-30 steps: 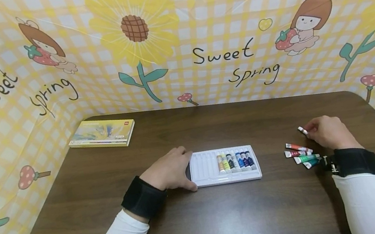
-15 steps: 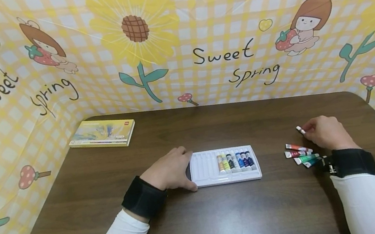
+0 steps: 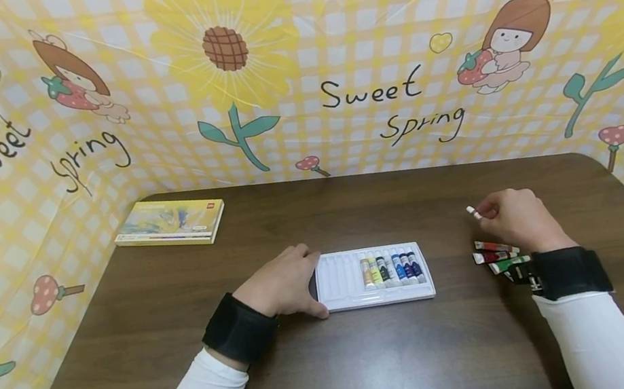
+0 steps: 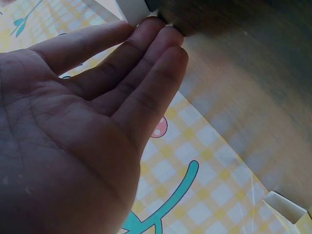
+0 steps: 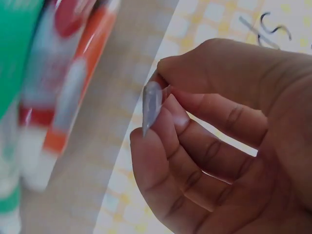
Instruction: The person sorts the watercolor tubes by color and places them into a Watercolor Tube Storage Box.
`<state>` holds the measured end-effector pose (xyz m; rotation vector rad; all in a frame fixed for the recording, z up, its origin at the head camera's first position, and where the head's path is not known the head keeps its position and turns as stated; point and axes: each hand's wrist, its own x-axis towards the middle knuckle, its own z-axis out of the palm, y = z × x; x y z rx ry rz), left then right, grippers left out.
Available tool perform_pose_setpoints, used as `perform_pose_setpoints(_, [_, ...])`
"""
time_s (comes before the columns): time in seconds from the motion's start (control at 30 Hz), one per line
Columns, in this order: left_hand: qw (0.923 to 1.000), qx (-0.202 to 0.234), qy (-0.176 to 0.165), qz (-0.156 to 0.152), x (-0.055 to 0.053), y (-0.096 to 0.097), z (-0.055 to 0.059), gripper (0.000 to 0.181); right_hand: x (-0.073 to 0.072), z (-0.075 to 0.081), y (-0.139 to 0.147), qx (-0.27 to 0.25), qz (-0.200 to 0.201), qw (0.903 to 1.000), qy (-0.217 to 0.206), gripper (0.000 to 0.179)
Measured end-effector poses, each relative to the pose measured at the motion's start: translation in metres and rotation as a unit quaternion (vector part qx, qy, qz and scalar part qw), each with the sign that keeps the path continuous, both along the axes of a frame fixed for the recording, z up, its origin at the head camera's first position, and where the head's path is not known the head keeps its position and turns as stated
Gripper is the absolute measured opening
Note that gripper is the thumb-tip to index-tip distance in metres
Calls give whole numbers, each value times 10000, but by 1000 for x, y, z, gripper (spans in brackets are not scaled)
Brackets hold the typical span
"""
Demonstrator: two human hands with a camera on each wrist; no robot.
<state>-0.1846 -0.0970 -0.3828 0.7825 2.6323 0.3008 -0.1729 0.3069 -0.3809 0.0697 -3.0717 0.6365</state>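
Observation:
In the head view my left hand [image 3: 284, 281] holds the left end of a white paint tray [image 3: 345, 304], thumb at the near corner and fingers at the far one. The left wrist view shows its fingertips against the tray's white corner [image 4: 132, 10]. Several paint tubes [image 3: 389, 269] lie side by side in the tray's right half; empty grooves fill the left. Over to the right, my right hand [image 3: 523, 217] pinches a small paint tube [image 3: 473, 212] between thumb and fingers, its white cap end pointing left. Most of that tube is hidden by the hand.
Loose red and green paint tubes [image 3: 497, 255] lie on the brown table [image 3: 377, 362], partly under the right wrist strap. A yellow box [image 3: 171, 222] rests at the back left. Yellow checked cloth [image 3: 358, 28] surrounds the table's back and sides.
My right hand has moved left and slightly away from me with the pinched paint tube, and its wrist now covers more of the loose tubes. The left hand and tray stay in place.

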Motion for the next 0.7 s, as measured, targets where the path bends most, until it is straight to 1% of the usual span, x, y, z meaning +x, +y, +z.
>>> perform_pose_setpoints(0.2, [10000, 27, 19, -12, 0, 0, 0, 95, 1, 4, -22, -122, 159, 9997, 111, 23])
perform_pose_setpoints(0.37, [10000, 29, 22, -11, 0, 0, 0, 95, 1, 4, -45, -151, 284, 9992, 241, 20])
perform_pose_setpoints(0.7, [10000, 6, 6, 5, 0, 0, 0, 95, 6, 0, -89, -207, 483, 9984, 195, 16])
